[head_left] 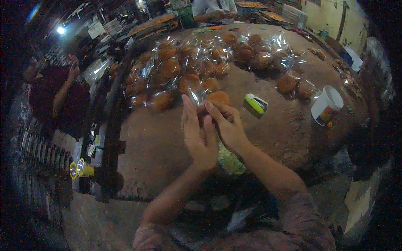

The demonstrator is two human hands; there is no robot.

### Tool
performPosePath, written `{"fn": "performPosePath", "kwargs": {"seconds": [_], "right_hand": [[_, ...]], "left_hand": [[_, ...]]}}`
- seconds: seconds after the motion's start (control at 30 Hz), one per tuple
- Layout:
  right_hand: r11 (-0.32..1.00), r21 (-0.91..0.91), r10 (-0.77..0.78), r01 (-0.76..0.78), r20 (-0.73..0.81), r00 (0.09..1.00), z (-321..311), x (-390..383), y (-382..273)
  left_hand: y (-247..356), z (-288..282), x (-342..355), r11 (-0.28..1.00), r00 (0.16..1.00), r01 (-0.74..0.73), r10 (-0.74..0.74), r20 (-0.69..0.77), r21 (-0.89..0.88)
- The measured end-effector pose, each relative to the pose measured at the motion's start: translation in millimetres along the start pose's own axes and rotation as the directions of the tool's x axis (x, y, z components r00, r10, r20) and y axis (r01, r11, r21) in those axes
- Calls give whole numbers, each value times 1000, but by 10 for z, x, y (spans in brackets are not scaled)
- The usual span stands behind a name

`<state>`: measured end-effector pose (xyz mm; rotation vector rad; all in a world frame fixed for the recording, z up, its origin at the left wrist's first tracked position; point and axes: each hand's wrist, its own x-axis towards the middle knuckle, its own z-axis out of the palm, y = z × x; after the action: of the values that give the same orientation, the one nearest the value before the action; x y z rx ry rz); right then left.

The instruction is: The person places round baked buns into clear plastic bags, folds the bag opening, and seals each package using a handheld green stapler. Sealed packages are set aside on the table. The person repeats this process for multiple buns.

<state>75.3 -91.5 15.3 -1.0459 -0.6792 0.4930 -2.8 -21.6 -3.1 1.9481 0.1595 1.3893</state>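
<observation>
In front of me, my left hand (195, 136) and my right hand (229, 124) come together on the gathered neck of a clear plastic bag (196, 97). Round brown buns (190, 83) show at its far end, though which of them are inside I cannot fully tell. The fingers of my right hand pinch the plastic, while my left hand is closed along its other side. A lime-green stapler (256, 103) lies on the table to the right of my hands. Beneath my wrists, a pile of green and yellow printed papers (231, 161) sits at the near edge.
Many bagged buns (168, 67) cover the far left and middle of the brown table (163, 138); another bag (295, 85) lies to the right. A white plastic tub (326, 105) leans at the right. Trays (153, 24) stand beyond. Another person (58, 96) is at the left.
</observation>
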Motion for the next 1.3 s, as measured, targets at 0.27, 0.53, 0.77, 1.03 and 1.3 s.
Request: {"fn": "performPosePath", "kwargs": {"seconds": [0.27, 0.53, 0.77, 1.03, 1.3], "right_hand": [[860, -373, -373, 347, 5, 928, 48, 19, 55], [924, -197, -358, 328, -145, 922, 193, 2, -14], [790, -484, -448, 378, -33, 894, -29, 65, -194], [277, -757, -665, 591, 293, 687, -62, 106, -148], [366, -778, -581, 510, 237, 779, -71, 133, -119]], "left_hand": [[103, -196, 238, 824, 902, 432, -396, 174, -367], [-24, -214, 306, 752, 906, 423, -349, 239, -506], [-71, -146, 269, 700, 828, 554, -409, 384, -450], [-256, -176, 184, 279, 691, 687, -537, 485, -671], [-428, -58, 118, 472, 801, 590, -448, 398, -656]]}}
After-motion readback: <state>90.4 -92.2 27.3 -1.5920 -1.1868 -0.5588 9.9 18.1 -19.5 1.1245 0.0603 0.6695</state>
